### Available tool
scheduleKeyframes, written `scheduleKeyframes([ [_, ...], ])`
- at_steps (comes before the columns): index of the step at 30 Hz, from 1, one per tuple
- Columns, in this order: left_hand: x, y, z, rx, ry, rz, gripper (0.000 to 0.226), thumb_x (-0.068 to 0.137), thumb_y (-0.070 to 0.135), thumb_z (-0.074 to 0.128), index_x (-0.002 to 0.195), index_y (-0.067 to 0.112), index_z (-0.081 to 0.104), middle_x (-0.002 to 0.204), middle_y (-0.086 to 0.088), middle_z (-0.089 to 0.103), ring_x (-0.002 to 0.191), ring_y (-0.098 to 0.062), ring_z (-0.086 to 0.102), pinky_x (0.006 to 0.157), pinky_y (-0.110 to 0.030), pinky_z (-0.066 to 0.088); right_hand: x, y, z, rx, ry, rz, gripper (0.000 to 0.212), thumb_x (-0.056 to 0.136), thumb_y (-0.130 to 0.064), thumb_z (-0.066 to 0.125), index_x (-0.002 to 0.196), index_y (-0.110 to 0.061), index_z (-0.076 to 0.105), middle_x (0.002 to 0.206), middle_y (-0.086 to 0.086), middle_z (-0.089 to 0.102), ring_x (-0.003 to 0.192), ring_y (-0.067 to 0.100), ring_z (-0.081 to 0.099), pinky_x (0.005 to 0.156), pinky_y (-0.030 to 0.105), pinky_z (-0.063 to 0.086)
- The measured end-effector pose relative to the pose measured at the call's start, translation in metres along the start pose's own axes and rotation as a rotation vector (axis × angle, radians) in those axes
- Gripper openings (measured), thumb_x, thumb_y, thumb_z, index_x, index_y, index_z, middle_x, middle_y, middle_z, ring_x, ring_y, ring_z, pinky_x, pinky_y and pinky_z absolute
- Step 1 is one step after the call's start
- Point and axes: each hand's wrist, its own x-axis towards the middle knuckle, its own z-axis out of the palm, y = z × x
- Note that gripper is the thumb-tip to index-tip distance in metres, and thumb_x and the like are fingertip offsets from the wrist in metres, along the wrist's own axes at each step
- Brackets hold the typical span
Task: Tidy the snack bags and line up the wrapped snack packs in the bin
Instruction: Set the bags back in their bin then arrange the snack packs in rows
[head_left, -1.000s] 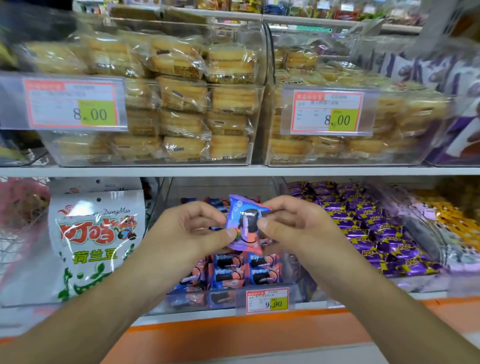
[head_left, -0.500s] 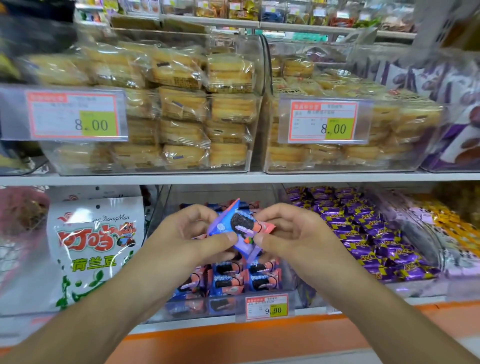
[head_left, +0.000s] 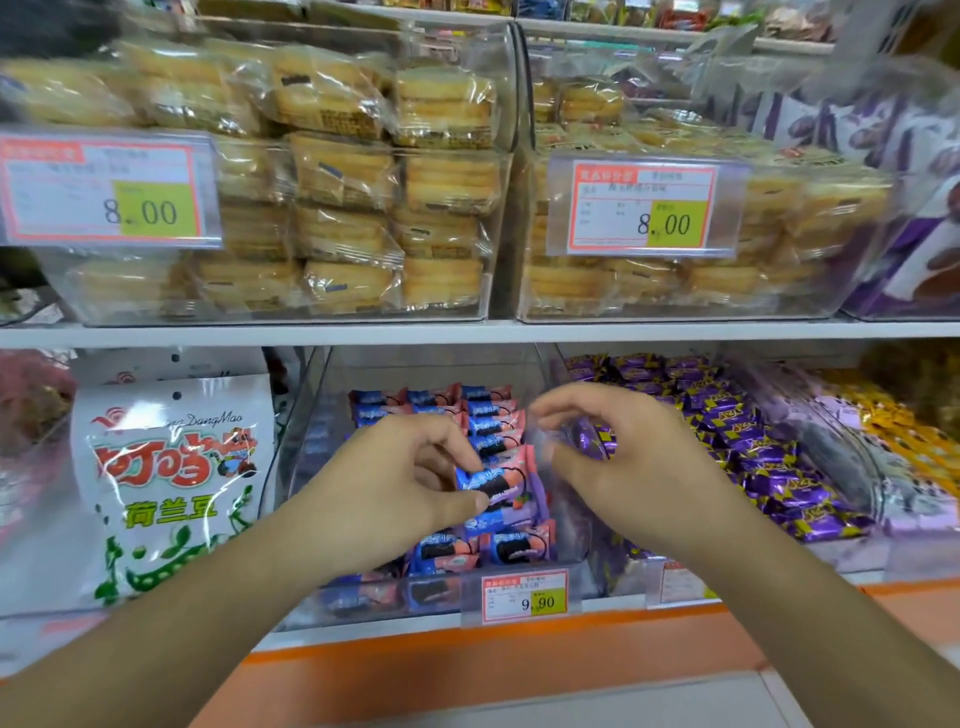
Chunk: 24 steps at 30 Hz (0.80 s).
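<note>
We have one wrapped snack pack pinched in our left hand, thumb under its near edge, fingers curled over the top. It sits just above the front rows inside the clear bin, roughly mid-bin, tilted, not yet seated in line.

Our right hand hovers just right of the held pack, over the bin's right wall. Fingers are loosely curved, thumb apart from them, nothing in the grip.

Relative to the bin: packs at the back stand in neat rows; the front packs lie looser, a few skewed behind the price tag. The big white snack bag stands just left of the bin, the purple candies just right.

Handling, as we judge it:
- Pack looks light; a two-finger pinch is enough.
- Glossy film, likely slippery, so we pinch across the body rather than a crimped end, which would let it swing.
- Contents look like a sandwich cookie, probably brittle. Don't squeeze hard and don't jam it between neighbours.
- Film is soft and the core stiff, so it should slot edge-on into a row if the right hand parts the neighbours first.
- White bag: soft and floppy, better taken by the top seam.
</note>
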Motion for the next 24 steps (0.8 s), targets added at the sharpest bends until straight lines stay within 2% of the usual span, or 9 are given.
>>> scheduleKeyframes([
  [2,0.009,-0.003,0.011,0.059,-0.039,0.004,0.022,0.075,0.028,0.093,0.084,0.03,0.073,0.083,0.006,0.075,0.059,-0.005,0.066,0.064,-0.026,0.057,-0.001,0.004,-0.002,-0.027,0.04,0.006,0.025,0.091,-0.016,0.071,0.108,-0.035,0.072,0.102,-0.023,0.072,0.106,-0.011,0.062,0.086,-0.003,0.04],
  [5,0.021,-0.009,0.029,0.125,-0.116,0.014,0.022,0.071,0.028,0.095,0.084,0.028,0.077,0.08,0.011,0.077,0.062,-0.003,0.067,0.071,-0.032,0.061,-0.002,0.01,0.0,-0.074,0.036,0.021,0.023,0.091,-0.016,0.07,0.106,-0.033,0.073,0.103,-0.022,0.072,0.104,-0.007,0.061,0.083,-0.004,0.037],
  [11,0.034,-0.026,0.04,0.383,-0.209,0.08,0.023,0.074,0.04,0.091,0.095,0.037,0.082,0.086,0.017,0.077,0.077,0.002,0.068,0.07,-0.02,0.055,0.0,0.021,0.002,-0.093,0.052,0.032,0.023,0.09,-0.015,0.072,0.106,-0.032,0.075,0.103,-0.023,0.073,0.101,-0.008,0.062,0.081,-0.006,0.036],
  [15,0.041,-0.039,0.036,0.32,-0.301,0.08,0.02,0.08,0.043,0.086,0.1,0.041,0.081,0.097,0.015,0.08,0.091,-0.003,0.073,0.089,-0.032,0.059,0.0,0.023,0.004,-0.103,0.037,0.041,0.025,0.089,-0.014,0.071,0.107,-0.031,0.075,0.104,-0.023,0.073,0.101,-0.007,0.061,0.08,-0.007,0.036],
  [18,0.042,-0.043,0.037,0.324,-0.323,0.129,0.014,0.084,0.036,0.084,0.098,0.036,0.084,0.103,0.021,0.075,0.099,0.002,0.069,0.096,-0.032,0.056,0.001,0.023,0.005,-0.095,0.023,0.049,0.026,0.09,-0.014,0.07,0.106,-0.034,0.074,0.104,-0.024,0.072,0.099,-0.007,0.061,0.078,-0.007,0.036],
  [21,0.042,-0.044,0.042,0.357,-0.309,0.163,0.014,0.083,0.033,0.085,0.098,0.035,0.084,0.103,0.02,0.073,0.098,0.002,0.066,0.093,-0.032,0.056,0.002,0.023,0.007,-0.107,0.008,0.047,0.026,0.09,-0.015,0.069,0.106,-0.035,0.073,0.105,-0.024,0.071,0.102,-0.007,0.062,0.079,-0.006,0.038],
  [24,0.044,-0.044,0.042,0.355,-0.285,0.152,0.022,0.081,0.039,0.086,0.103,0.039,0.081,0.1,0.017,0.071,0.093,-0.003,0.065,0.087,-0.034,0.057,0.002,0.023,0.008,-0.112,0.01,0.047,0.025,0.09,-0.015,0.07,0.106,-0.034,0.074,0.105,-0.024,0.072,0.103,-0.007,0.062,0.08,-0.006,0.038],
])
